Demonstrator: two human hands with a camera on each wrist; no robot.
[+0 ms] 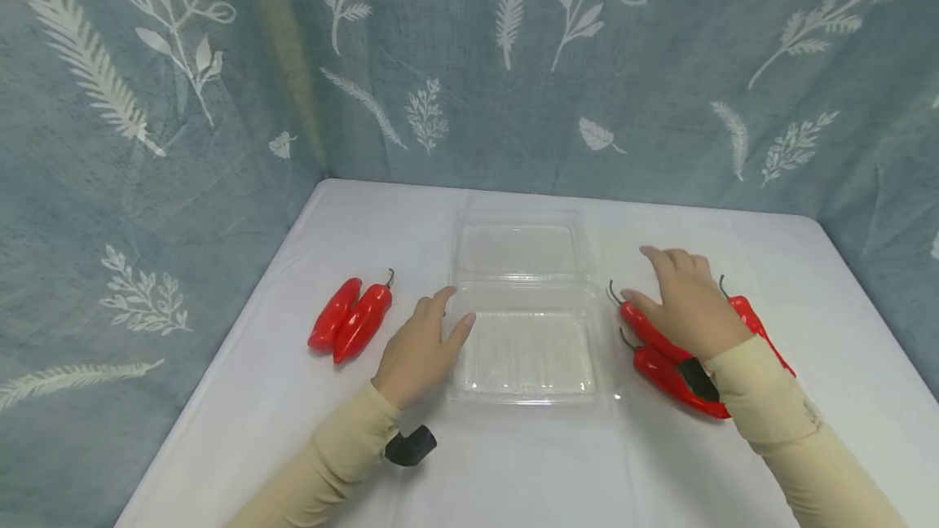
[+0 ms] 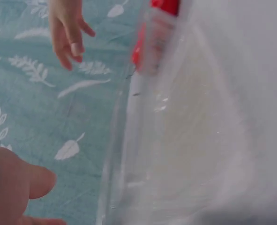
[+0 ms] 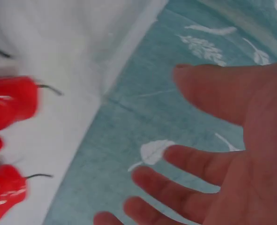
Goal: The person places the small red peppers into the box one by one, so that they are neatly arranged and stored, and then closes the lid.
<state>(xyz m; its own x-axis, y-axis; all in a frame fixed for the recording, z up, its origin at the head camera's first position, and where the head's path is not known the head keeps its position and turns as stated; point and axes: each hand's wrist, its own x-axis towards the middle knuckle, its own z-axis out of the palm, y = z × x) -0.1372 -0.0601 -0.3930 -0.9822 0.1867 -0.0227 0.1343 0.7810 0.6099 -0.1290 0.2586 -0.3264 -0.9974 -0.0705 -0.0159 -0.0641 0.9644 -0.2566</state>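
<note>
Three glossy red tapered peppers (image 1: 663, 373) are lying right of an open clear plastic box (image 1: 526, 353); right hand (image 1: 688, 304) is hovering over them, spread; left hand (image 1: 420, 349) is reaching unclenched to box's left edge. Probably best: gripping peppers singly, mid-body.

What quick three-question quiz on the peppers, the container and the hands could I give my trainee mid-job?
1. Multiple choice: In the head view, how many red peppers lie left of the clear container?
A) One
B) Two
C) Four

2. True or false: The clear container is closed.

3. Short answer: In the head view, which is nearer the clear container, the left hand or the right hand?

Key:
1. B
2. False; it lies open, one half beyond the other.
3. The left hand, which is at its left edge.
</note>
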